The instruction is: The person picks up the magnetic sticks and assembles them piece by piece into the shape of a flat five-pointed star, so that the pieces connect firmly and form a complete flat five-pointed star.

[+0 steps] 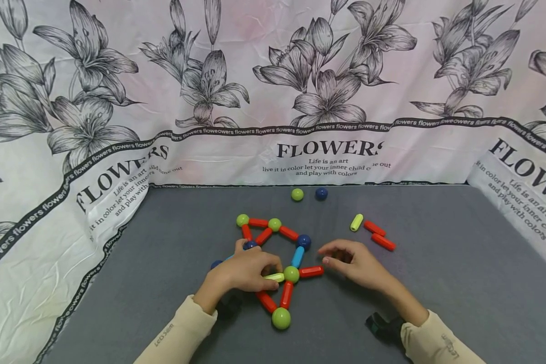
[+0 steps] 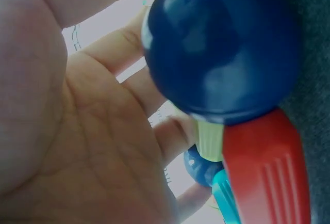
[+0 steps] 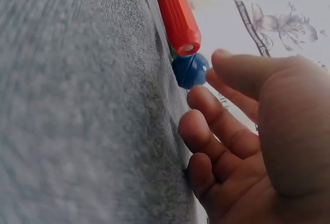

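A flat figure of magnetic rods and balls lies on the grey table. My left hand (image 1: 247,268) reaches over its left part, thumb and index finger pinching a yellow-green rod (image 1: 274,277) that meets a green ball (image 1: 291,274). Under that palm, a large blue ball (image 2: 221,48) joins a red rod (image 2: 268,172); the hand hides this ball from the head view. To the right, my right hand (image 1: 357,263) holds nothing, its fingers loosely bent near the free end of a red rod (image 1: 311,272). A blue rod (image 1: 298,257) leads up to another blue ball (image 1: 304,241).
Behind the figure lie a loose green ball (image 1: 297,194) and a loose blue ball (image 1: 321,193). A loose yellow-green rod (image 1: 357,222) and two red rods (image 1: 383,241) lie beyond my right hand. Flower-printed cloth (image 1: 318,172) borders the table at the back and sides.
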Available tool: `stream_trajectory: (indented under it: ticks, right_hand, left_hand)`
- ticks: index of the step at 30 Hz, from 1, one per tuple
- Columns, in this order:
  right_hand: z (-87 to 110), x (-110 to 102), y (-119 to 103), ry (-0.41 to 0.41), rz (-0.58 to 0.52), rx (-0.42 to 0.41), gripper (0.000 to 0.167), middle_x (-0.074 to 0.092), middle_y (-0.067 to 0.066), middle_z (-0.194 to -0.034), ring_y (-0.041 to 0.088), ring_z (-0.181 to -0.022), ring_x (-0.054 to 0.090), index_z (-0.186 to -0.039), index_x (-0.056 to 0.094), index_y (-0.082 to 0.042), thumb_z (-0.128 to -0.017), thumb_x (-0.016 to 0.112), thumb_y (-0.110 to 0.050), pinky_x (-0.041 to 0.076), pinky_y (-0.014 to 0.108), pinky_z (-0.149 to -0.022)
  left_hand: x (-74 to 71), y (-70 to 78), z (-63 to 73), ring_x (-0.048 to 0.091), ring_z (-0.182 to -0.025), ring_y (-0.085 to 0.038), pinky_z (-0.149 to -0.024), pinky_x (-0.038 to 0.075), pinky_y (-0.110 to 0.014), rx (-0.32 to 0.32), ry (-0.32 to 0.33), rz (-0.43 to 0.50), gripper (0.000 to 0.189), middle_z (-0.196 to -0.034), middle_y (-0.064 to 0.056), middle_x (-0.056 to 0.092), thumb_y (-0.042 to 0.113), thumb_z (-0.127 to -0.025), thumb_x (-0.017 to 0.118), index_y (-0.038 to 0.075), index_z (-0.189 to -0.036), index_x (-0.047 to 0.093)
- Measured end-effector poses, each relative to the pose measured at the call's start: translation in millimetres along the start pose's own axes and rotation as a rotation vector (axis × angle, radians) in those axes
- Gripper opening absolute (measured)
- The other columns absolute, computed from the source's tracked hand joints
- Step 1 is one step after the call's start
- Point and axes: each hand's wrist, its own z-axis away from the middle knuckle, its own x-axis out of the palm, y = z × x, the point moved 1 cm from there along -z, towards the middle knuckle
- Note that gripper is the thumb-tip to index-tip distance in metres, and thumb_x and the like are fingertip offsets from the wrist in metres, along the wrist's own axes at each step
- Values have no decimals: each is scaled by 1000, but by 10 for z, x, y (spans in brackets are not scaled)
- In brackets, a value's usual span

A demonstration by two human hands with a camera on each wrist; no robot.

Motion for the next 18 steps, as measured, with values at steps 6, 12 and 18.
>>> stream_trajectory:
  ticks: [6,12,18]
  right_hand:
    - [-8,-111,43,144,79,45,19,70,1,-91,8,-69,57,-113,73,-8,-94,73,-11,49,23,-60]
    - [8,-301,121,414,219,34,13,68,2,-79,4,-61,51,-104,75,-5,-91,75,-5,43,20,-57]
    - [19,-503,216,532,373,31,19,68,14,-94,23,-84,51,-106,75,-4,-87,77,-4,34,32,-76]
  left_hand:
    - [-24,22,9,52,-79,-5,-114,9,-67,-25,-12,10,18,-70,11,56,34,-90,77,26,-103,68]
    - [4,73,-23,54,-76,-3,-115,11,-68,4,63,39,31,-78,11,57,35,-93,74,22,-117,59]
    - [83,149,-77,53,-101,-7,-112,17,-66,43,71,12,53,-104,17,65,43,-98,66,32,-147,52]
